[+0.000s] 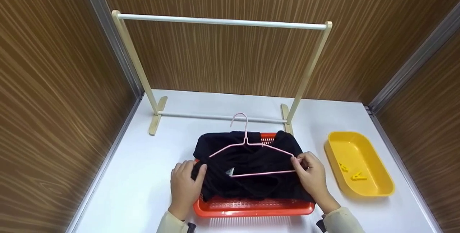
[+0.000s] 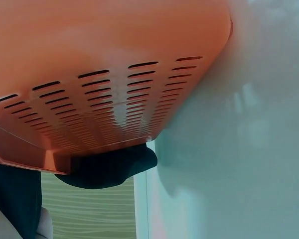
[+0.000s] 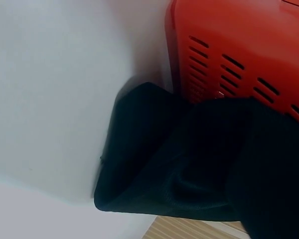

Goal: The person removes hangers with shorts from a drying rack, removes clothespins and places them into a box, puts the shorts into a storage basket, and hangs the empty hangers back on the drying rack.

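A black garment (image 1: 251, 188) lies bunched over a red plastic basket (image 1: 251, 209), and part of it hangs past the basket's side in the right wrist view. On top of it is a pink hanger (image 1: 266, 173), its hook pointing away from me. My left hand (image 1: 187, 182) grips the garment's cloth at the hanger's left end, which is hidden under the fabric. At the other end, my right hand (image 1: 312, 173) pinches the hanger's bare right corner between thumb and fingers. A small white label (image 1: 230, 171) shows inside the garment.
Behind the basket stands a clothes rack with a white top rail (image 1: 222, 21) and wooden legs. To the right sits a yellow tray (image 1: 334, 150) holding yellow clothespins (image 1: 358, 176). Wood-grain panels (image 1: 230, 56) enclose the white table (image 1: 125, 175) at the back and sides.
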`<state>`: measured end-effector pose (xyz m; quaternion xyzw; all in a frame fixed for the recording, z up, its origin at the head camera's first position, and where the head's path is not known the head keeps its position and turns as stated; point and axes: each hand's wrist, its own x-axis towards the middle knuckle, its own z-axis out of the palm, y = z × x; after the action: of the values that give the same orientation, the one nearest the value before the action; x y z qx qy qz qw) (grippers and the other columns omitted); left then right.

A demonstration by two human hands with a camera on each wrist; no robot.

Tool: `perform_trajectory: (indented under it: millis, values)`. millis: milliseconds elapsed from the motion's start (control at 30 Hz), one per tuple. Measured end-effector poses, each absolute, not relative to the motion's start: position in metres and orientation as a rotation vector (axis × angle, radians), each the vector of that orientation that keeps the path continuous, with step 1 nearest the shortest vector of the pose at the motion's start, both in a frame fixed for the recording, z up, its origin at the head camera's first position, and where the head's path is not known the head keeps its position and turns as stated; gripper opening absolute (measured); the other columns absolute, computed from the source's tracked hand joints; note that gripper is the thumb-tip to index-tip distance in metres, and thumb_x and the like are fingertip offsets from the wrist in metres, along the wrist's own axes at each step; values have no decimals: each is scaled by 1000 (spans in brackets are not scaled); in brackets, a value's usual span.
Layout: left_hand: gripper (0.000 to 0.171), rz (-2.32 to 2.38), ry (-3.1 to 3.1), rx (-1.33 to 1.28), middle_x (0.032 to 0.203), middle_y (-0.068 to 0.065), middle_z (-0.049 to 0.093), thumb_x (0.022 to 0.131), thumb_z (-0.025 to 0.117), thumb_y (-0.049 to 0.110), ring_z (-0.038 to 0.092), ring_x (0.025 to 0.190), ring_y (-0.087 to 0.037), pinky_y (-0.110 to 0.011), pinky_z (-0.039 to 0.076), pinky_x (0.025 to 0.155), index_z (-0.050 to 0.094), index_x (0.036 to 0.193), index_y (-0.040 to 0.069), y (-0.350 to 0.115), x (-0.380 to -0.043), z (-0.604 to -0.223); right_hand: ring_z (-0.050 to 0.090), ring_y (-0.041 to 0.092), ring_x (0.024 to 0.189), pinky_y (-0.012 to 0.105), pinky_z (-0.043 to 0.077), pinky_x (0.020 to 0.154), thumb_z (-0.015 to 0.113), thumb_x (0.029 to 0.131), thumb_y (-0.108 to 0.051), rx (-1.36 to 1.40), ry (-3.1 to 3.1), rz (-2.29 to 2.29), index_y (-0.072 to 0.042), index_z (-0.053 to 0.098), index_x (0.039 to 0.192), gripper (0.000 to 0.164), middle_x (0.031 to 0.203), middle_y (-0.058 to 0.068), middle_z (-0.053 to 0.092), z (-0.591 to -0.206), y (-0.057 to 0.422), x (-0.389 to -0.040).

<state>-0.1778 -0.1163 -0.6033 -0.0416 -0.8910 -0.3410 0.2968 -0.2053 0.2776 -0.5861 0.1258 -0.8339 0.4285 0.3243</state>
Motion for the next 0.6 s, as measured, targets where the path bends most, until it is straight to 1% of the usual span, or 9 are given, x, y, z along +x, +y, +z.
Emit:
perform_trajectory:
  millis: [333,600]
  values:
    - [22,-930,-2337,-163,85,1,66,96,73,33,52,74,-20,-37,43,73,69,93,11,-122,-186,-607,42,6,58,20,33,55,79,86,1,303,-2199,1096,-12,62,76,24,67,-8,47,-586,273,-204]
    - [23,-957,-2340,-191,83,2,65,98,72,34,51,73,-19,-35,42,70,68,92,12,-124,-194,-608,41,5,58,20,33,55,80,86,0,265,-2202,1100,-13,62,75,25,67,-8,47,-588,273,-205]
